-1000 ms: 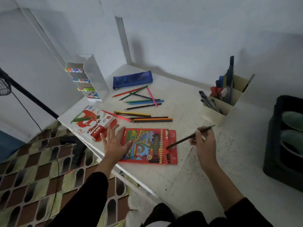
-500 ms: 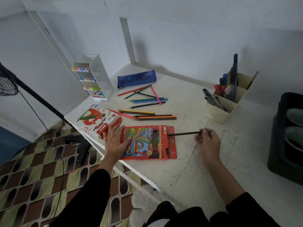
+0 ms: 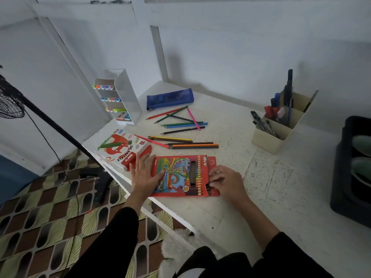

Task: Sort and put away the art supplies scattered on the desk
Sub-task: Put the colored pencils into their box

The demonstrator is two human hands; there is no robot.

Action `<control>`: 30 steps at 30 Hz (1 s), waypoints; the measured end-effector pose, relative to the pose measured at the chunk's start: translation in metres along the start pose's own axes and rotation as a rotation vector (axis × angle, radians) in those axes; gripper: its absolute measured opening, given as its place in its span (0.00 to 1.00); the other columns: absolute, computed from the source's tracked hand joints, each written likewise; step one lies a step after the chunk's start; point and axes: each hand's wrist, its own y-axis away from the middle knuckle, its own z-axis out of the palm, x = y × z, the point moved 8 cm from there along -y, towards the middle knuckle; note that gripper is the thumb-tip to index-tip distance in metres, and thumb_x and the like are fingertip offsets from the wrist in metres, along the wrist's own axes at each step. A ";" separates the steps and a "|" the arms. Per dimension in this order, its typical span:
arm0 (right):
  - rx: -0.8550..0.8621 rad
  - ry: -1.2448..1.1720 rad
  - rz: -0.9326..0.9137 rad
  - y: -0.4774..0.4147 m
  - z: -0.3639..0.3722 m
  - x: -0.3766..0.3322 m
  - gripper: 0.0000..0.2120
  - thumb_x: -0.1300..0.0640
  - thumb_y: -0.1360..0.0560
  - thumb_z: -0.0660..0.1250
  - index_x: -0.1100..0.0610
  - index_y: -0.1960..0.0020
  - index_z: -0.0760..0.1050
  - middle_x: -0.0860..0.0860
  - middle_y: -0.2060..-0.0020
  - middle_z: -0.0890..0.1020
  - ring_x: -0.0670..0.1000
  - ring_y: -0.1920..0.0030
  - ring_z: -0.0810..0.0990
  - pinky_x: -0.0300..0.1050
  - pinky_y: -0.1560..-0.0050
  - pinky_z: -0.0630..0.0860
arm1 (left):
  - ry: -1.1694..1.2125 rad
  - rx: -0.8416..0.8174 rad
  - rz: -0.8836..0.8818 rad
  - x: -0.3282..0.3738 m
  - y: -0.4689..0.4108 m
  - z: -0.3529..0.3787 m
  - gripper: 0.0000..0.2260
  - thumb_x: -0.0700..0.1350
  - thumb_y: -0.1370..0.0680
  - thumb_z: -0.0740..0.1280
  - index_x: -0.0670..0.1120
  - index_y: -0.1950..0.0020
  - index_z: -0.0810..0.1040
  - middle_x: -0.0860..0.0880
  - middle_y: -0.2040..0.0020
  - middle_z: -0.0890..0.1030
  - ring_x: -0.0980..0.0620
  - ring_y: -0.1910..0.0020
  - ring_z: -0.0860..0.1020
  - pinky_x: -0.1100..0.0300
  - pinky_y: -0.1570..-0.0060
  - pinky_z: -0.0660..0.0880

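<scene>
The colour-pencil box [image 3: 176, 177] lay flat at the near edge of the table [image 3: 267, 177], its long axis running left to right and its open mouth at the right end. The left hand [image 3: 143, 174] rested flat on the box's left end, fingers straight, pinning it down. The right hand [image 3: 225, 181] sat at the mouth with its fingers curled over the dark pencil ends there (whether it pinched one or only nudged them in could not be told).

The next move probably turned on one relation. The loose pencils [image 3: 192, 144] lay just beyond the box on its far side, nearly parallel to it, so one lifted from there would need little turning before sliding in from the right. Their right ends lay nearer the right hand, which was also the one at the opening; the left was better used as the anchor. A second scatter [image 3: 181, 122] lay farther off, crossed at odd angles, near the blue pencil case [image 3: 170, 98].
</scene>
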 end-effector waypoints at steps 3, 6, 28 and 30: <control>-0.004 -0.072 -0.001 0.000 -0.001 0.000 0.15 0.66 0.31 0.71 0.45 0.60 0.75 0.40 0.66 0.83 0.42 0.58 0.83 0.53 0.46 0.78 | 0.014 -0.001 0.004 0.002 0.000 -0.001 0.36 0.65 0.31 0.56 0.52 0.25 0.59 0.50 0.24 0.55 0.51 0.24 0.40 0.48 0.30 0.31; -0.026 -0.061 -0.003 -0.002 -0.001 -0.001 0.15 0.67 0.29 0.69 0.47 0.60 0.75 0.42 0.64 0.83 0.41 0.58 0.82 0.48 0.47 0.79 | 0.022 -0.006 0.003 -0.001 0.000 0.000 0.36 0.65 0.31 0.56 0.52 0.25 0.59 0.50 0.24 0.55 0.51 0.24 0.40 0.47 0.30 0.32; -0.052 0.442 -0.209 -0.126 0.132 -0.139 0.12 0.63 0.23 0.60 0.58 0.42 0.77 0.52 0.44 0.76 0.51 0.47 0.77 0.47 0.44 0.75 | -0.012 0.077 -0.019 -0.093 -0.085 -0.074 0.22 0.52 0.22 0.62 0.50 0.29 0.65 0.47 0.24 0.56 0.48 0.23 0.43 0.46 0.28 0.37; -0.050 0.575 -0.180 -0.139 0.148 -0.147 0.11 0.63 0.22 0.59 0.58 0.42 0.76 0.52 0.43 0.75 0.52 0.46 0.77 0.47 0.46 0.76 | -0.060 -0.002 -0.028 -0.106 -0.094 -0.069 0.25 0.56 0.21 0.58 0.51 0.26 0.59 0.49 0.22 0.51 0.49 0.24 0.40 0.45 0.29 0.37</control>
